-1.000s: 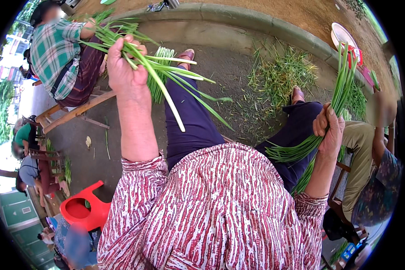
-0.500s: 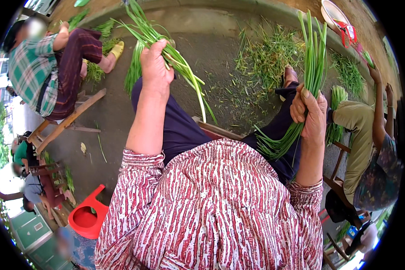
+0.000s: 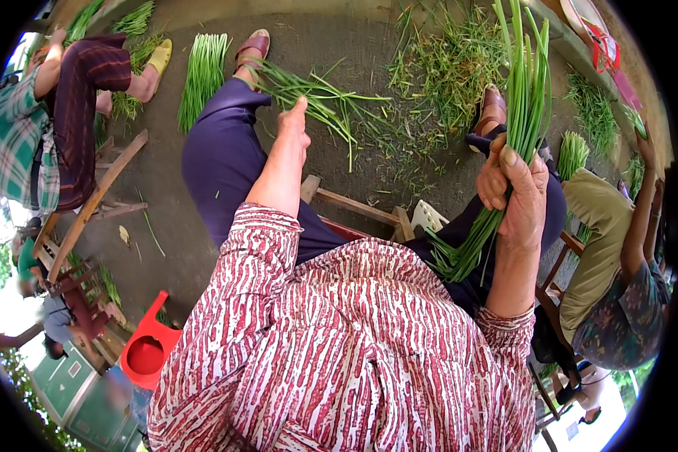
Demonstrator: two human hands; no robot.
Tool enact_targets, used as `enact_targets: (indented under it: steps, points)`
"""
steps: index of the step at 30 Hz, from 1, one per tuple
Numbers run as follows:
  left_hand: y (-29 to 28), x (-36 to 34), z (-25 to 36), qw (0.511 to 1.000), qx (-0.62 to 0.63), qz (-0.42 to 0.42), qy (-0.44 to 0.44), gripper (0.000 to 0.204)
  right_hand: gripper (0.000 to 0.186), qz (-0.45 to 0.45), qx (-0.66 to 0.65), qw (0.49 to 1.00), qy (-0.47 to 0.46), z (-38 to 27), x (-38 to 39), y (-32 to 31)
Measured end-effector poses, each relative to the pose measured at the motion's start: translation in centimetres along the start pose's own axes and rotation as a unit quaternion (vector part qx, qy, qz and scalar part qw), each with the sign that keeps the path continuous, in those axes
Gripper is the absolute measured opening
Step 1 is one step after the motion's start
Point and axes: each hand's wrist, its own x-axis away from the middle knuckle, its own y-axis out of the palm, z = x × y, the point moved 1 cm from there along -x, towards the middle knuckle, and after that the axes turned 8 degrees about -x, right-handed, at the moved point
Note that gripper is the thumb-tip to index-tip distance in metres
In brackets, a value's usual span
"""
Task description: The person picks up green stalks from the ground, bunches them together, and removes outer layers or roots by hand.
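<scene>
My right hand (image 3: 516,184) is closed around a thick bunch of garlic chives (image 3: 529,98). The bunch stands upright above the fist, and its thin ends droop over my right thigh. Farther left, my left hand (image 3: 294,135) is held out over the ground between my knees, thumb up. Loose, fanned-out chives (image 3: 328,105) lie across its fingertips, and the fingers look closed on them, partly hidden behind the hand. Beside my left foot lies a neat pile of chives (image 3: 203,79) with pale ends at the far side.
Scattered green trimmings (image 3: 456,75) cover the ground ahead. A wooden stool frame (image 3: 354,203) shows between my legs. A red plastic stool (image 3: 147,354) stands at left. People sit on both sides, one on a wooden bench (image 3: 102,200). A pale basin (image 3: 580,19) is at far right.
My left hand has moved down and to the right, and the chives at it now spread looser. The pile by my left foot has come into fuller view. My right hand keeps its bunch.
</scene>
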Motion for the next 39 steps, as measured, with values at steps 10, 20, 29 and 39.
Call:
enact_targets:
  steps: [10, 20, 29, 39]
  points:
    - [-2.1, 10.1, 4.0, 0.954, 0.080, -0.253, 0.143, 0.060, 0.016, -0.040, 0.019, 0.999, 0.008, 0.7, -1.3, 2.1]
    - [-3.3, 20.3, 4.0, 0.869, 0.034, -0.394, 0.296, 0.099, 0.014, -0.272, 0.281, 0.906, 0.164, 8.8, -0.5, 7.1]
    - [-4.2, 17.5, 3.1, 0.917, 0.113, -0.328, 0.199, 0.077, 0.010, -0.044, 0.080, 0.991, 0.097, 5.0, -2.6, 1.9]
    - [-3.3, 19.4, 3.4, 0.808, -0.388, -0.125, 0.425, 0.075, 0.012, -0.039, 0.033, 0.996, 0.074, 4.5, -2.6, 2.2]
